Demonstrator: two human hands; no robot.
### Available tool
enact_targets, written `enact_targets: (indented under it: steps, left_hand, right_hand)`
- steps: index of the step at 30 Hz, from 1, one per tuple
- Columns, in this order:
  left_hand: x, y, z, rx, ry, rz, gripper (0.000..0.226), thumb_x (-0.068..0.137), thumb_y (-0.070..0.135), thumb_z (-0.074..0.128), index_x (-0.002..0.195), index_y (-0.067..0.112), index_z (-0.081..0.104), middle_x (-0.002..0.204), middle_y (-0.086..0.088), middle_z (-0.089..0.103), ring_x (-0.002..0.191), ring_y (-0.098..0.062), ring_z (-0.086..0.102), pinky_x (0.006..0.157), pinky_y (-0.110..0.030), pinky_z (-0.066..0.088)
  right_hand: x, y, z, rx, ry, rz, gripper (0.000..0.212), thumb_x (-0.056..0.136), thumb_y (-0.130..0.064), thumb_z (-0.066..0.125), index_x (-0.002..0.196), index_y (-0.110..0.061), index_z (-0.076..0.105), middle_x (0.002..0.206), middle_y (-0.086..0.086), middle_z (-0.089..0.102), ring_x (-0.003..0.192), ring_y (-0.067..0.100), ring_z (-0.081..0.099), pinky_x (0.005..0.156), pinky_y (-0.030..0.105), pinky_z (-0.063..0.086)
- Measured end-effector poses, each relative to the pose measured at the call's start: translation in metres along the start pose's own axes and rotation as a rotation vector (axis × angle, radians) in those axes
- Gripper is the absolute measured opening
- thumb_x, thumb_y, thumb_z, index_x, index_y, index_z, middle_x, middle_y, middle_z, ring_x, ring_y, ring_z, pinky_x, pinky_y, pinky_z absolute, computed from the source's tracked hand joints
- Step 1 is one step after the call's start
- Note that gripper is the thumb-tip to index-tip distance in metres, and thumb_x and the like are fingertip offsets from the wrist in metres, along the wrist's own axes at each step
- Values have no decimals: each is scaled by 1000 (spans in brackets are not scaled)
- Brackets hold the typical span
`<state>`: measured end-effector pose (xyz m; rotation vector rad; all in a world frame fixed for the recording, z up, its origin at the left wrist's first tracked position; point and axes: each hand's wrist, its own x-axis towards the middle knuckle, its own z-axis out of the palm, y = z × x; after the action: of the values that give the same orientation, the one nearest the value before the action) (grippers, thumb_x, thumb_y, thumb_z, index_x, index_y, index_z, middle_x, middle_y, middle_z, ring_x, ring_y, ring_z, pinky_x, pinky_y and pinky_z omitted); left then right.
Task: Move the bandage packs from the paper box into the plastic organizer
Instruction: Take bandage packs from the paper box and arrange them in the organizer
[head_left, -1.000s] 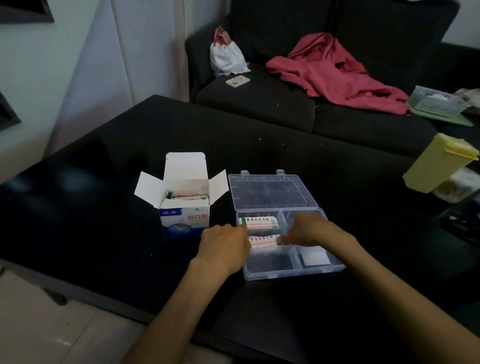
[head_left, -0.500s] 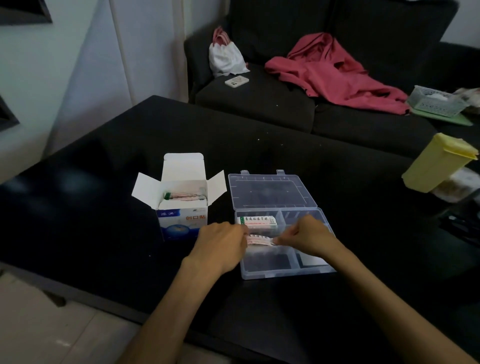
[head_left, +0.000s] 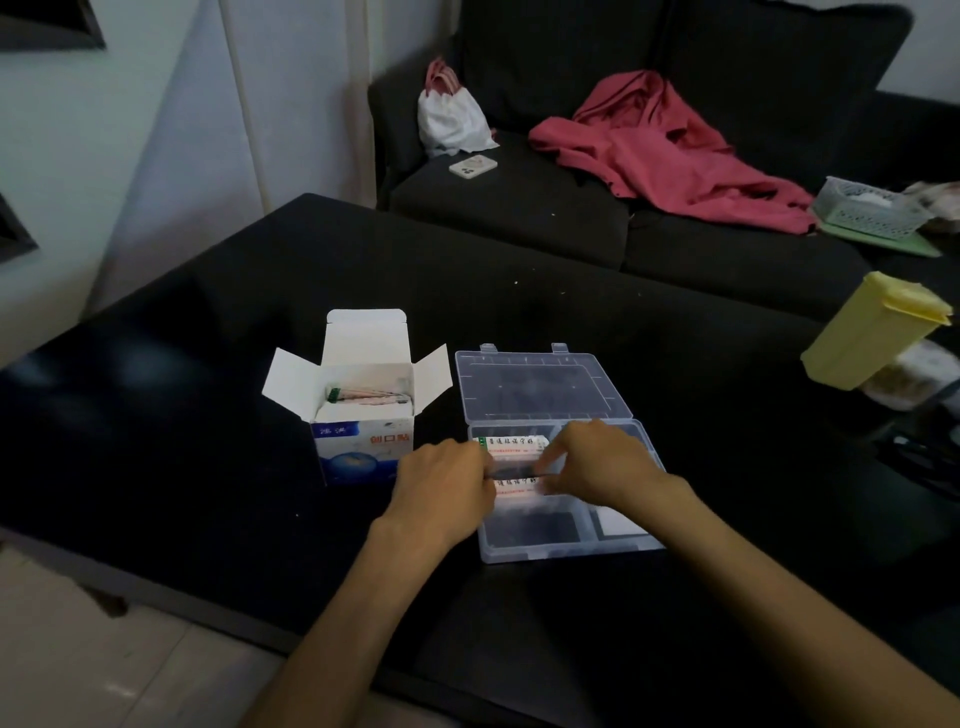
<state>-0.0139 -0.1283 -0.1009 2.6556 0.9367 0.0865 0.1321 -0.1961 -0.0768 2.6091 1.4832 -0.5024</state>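
Note:
A white and blue paper box (head_left: 363, 452) stands open on the black table, with several bandage packs (head_left: 369, 396) still inside. To its right lies the clear plastic organizer (head_left: 540, 545), its lid (head_left: 535, 384) folded back. One bandage pack (head_left: 511, 443) lies in the organizer's far left compartment. A second bandage pack (head_left: 514, 486) sits just in front of it, low in the organizer. My left hand (head_left: 441, 488) pinches its left end and my right hand (head_left: 592, 462) pinches its right end.
A yellow lidded container (head_left: 872, 332) stands at the table's right edge. Behind the table is a dark sofa holding a red garment (head_left: 665, 150), a white bag (head_left: 452, 119), a phone (head_left: 472, 167) and a mesh basket (head_left: 867, 208). The table's front edge (head_left: 156, 587) runs diagonally at lower left.
Both hands have carried the second pack a little farther back in the organizer, close to the first pack. The paper box and organizer have not moved.

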Motion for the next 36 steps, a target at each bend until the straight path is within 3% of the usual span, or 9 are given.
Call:
enact_targets:
  steps: [9,12,17,22,25,28,31,34,36]
  left_hand:
    - [-6,-7,-5,48,-89,11,31,102,31,31,121,31,55,111,-2,64,95,-20,59,72,-32,42]
    - [-11,-6,-8,48,-125,34,34,103,32,29,133,33,46,115,-3,62,97,-20,58,75,-32,43]
    - [-10,-6,-8,-144,-148,-21,34,103,28,30,131,29,50,108,-1,66,90,-18,64,87,-40,50]
    - [-18,0,-18,-222,-135,1,33,102,29,36,131,33,50,90,3,70,65,-11,68,76,-29,53]
    - [-32,3,-34,-184,127,23,26,98,36,47,120,31,58,81,8,68,64,-5,63,72,-25,52]
    - [-50,-6,-54,-212,753,21,11,91,29,60,94,22,67,69,12,59,59,1,54,55,-10,37]
    - [-56,-38,-60,-205,1067,-134,20,90,27,56,102,16,68,100,0,67,91,-10,58,69,-24,45]
    - [-51,-72,-59,-348,833,-387,41,92,22,54,133,22,53,144,1,44,133,-19,36,104,-41,38]
    - [-48,-85,-59,-639,625,-469,53,93,16,55,143,25,39,151,0,34,135,-21,35,109,-43,34]
  right_hand:
    - [7,16,-13,294,-151,93,14,81,-16,70,94,-19,73,107,2,68,94,17,64,89,33,53]
    - [0,22,-9,381,-160,69,12,83,-12,69,81,-24,69,114,-1,61,105,16,57,94,29,47]
    - [-1,21,3,384,-102,52,11,85,-16,67,82,-27,66,134,3,51,121,20,48,99,32,40]
    - [-7,24,-1,370,-55,80,8,85,-18,67,86,-26,66,124,1,58,110,16,54,91,29,44]
    - [-21,17,-21,362,4,87,11,88,-20,63,97,-26,65,116,1,63,100,14,59,89,32,50]
    - [-39,-14,-48,447,200,-113,17,90,-22,60,105,-29,64,105,-7,65,89,4,61,79,25,54]
    - [-49,-66,-65,524,426,-388,20,92,-20,58,108,-31,63,94,-19,59,83,-6,56,66,11,45]
    - [-31,-110,-67,454,400,-555,22,93,-19,57,112,-25,65,104,-11,65,87,-3,58,75,13,48]
    - [-5,-125,-64,299,274,-537,21,92,-21,58,111,-19,67,108,-1,67,93,7,62,82,24,51]
